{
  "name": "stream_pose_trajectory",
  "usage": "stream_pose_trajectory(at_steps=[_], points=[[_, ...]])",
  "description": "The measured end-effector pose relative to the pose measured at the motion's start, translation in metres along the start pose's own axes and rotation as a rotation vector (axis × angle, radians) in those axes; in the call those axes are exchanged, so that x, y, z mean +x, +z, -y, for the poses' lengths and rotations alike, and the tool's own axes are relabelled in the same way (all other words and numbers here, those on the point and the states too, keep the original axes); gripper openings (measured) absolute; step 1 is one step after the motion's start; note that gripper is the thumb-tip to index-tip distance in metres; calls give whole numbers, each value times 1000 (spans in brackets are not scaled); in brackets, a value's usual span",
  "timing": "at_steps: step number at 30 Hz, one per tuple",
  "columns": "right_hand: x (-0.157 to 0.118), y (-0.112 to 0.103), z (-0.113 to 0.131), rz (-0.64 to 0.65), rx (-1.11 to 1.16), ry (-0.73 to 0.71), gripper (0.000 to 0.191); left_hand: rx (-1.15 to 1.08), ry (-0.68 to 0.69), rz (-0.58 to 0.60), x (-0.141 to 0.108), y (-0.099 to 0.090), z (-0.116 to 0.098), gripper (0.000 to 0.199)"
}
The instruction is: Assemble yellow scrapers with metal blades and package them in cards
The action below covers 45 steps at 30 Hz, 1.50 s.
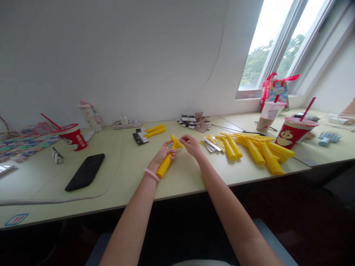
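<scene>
A yellow scraper-like tool (165, 164) is wrapped in the fingers of my left hand (162, 154), its handle slanting down toward the table's front edge. My right hand (191, 145) is at the right end of the tool's head, fingers bent together; whatever they pinch is too small to make out. Just right of that hand lie flat silver and yellow pieces (213, 144). Beyond them is a pile of yellow tools (256, 151). Two yellow handles with black-and-white cards (141, 137) rest behind my left hand.
Cardboard pieces (203, 123) lie near the wall. A black phone-like slab (85, 172) and a red cup (72, 137) are at left, with a white cable (113, 179) across the table (124, 197). At right stand another red cup (291, 133) and a brown drink (264, 122).
</scene>
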State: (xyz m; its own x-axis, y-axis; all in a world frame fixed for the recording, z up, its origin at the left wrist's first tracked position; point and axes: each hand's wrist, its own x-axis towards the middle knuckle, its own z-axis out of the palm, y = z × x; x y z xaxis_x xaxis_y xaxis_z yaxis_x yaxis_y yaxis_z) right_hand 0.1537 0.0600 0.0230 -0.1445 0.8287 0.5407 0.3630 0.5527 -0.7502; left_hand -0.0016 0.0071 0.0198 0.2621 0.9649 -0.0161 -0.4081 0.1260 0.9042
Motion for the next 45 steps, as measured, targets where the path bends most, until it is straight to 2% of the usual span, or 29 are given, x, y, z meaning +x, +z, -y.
stream_pose_trajectory(at_steps=[3, 8, 16, 21, 28, 37, 40, 45], points=[[-1, 2, 2, 53, 31, -23, 17, 2, -38, 18, 0, 1, 1, 57], [-1, 2, 3, 67, 33, -17, 17, -3, -79, 51, -1, 3, 2, 59], [-2, -1, 2, 61, 54, -21, 17, 15, -88, 92, -6, 4, 0, 56], [-1, 0, -2, 101, 86, -13, 17, 14, -88, 97, -7, 5, 0, 54], [-1, 1, -3, 56, 94, -13, 17, 12, -92, 120, -7, 5, 1, 56], [-4, 1, 2, 71, 171, 73, 22, 22, -78, 110, -8, 7, -1, 57], [-3, -1, -4, -33, 18, 84, 21, -5, -71, 35, -5, 4, -1, 57], [-5, -20, -18, -150, -461, 144, 19, -59, -22, -94, 2, -2, -1, 57]])
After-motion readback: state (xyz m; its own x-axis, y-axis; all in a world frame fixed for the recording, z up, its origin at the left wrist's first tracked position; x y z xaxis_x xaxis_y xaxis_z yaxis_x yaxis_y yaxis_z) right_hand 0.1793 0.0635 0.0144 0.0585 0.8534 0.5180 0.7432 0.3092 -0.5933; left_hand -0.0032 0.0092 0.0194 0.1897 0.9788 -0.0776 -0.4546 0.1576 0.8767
